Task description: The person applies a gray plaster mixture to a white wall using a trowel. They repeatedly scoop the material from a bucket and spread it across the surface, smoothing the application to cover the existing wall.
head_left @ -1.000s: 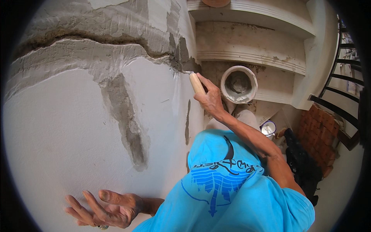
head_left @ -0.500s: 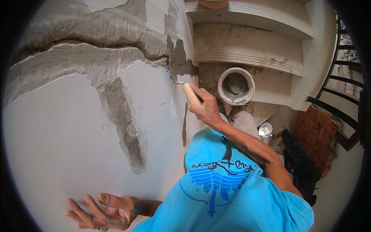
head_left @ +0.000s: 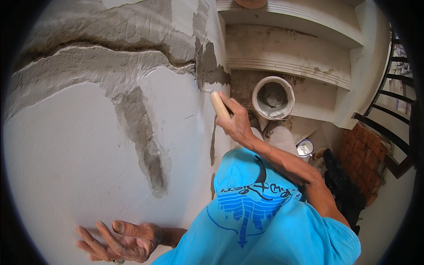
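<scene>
My right hand (head_left: 237, 122) is closed round the pale wooden handle of a trowel (head_left: 219, 105). Its metal end meets the wall beside a dark patch of damp mortar (head_left: 209, 65) at the wall's corner; most of the blade is hard to make out. At the lower left, my left hand (head_left: 126, 242) is held near the white wall (head_left: 70, 154), fingers spread and holding nothing, a ring on one finger. Whether it touches the wall I cannot tell. A white bucket (head_left: 291, 98) with grey mortar inside stands just right of my right hand.
A ragged crack (head_left: 115, 46) runs across the upper wall, with a grey mortar strip (head_left: 143, 141) slanting below it. Pale stairs (head_left: 287, 57) rise beyond the bucket. At right are a black metal railing (head_left: 384, 126), stacked reddish bricks (head_left: 360, 154) and a small white container (head_left: 304, 148).
The view has shifted slightly. My right hand and the trowel have moved a little along the wall at the corner patch. My left hand stays where it was.
</scene>
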Tool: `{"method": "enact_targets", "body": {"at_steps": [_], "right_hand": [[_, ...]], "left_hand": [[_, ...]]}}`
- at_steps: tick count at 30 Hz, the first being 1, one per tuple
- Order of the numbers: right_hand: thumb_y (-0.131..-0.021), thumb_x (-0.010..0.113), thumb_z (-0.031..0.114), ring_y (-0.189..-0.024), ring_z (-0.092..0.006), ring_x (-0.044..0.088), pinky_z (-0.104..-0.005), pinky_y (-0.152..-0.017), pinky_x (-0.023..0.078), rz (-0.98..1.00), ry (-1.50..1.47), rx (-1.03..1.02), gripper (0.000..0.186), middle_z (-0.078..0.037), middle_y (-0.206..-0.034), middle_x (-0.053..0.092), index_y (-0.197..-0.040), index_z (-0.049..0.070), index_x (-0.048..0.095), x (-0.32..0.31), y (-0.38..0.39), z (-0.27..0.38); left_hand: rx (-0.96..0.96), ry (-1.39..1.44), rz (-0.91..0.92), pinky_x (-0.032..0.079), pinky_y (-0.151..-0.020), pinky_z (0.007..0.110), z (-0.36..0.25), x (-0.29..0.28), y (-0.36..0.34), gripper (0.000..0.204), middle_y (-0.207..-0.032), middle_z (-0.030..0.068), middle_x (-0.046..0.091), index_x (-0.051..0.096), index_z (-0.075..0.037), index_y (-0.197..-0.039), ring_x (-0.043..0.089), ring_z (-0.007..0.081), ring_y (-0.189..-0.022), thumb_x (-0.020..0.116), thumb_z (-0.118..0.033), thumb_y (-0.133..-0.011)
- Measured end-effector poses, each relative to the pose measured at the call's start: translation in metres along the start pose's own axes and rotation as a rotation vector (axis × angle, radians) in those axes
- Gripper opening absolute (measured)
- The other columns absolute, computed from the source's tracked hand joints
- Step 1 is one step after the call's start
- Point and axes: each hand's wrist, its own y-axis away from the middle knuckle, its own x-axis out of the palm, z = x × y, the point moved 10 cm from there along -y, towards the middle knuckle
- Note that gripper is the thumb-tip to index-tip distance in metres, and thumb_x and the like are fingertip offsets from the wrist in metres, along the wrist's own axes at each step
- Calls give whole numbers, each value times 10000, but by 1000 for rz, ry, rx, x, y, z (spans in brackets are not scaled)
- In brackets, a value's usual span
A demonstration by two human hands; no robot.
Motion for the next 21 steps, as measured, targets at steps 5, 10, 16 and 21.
{"method": "enact_targets", "body": {"at_steps": [5,10,16,21], "right_hand": [[-705,702,149,-915,-293,608,-394,-863,498,26,-66,42,799,-177,-1011,600,-1472,-2,532,-15,27,-3],[-712,691,140,-928,-302,613,-384,-863,503,-34,-66,54,790,-186,-1045,605,-1472,-4,529,-12,17,-19],[-720,688,150,-885,-314,581,-401,-827,498,16,-79,76,826,-196,-995,555,-1491,-55,471,23,39,7],[-733,674,110,-880,-315,583,-410,-817,496,96,-68,51,801,-188,-994,543,-1492,-51,474,16,53,25]], "left_hand": [[27,-48,33,126,-1252,660,5,-6,-4,226,-1350,140,682,746,-110,-1134,498,320,-1428,625,-259,-1014],[45,-59,22,130,-1247,669,8,-5,-2,234,-1351,140,682,746,-118,-1138,496,332,-1428,630,-269,-1002],[43,-76,34,128,-1239,684,9,-3,1,310,-1347,151,681,747,-115,-1121,498,345,-1424,553,-341,-1036],[52,-35,36,97,-1241,685,12,-5,2,374,-1338,173,680,745,-104,-1099,500,352,-1422,493,-376,-1055]]}}
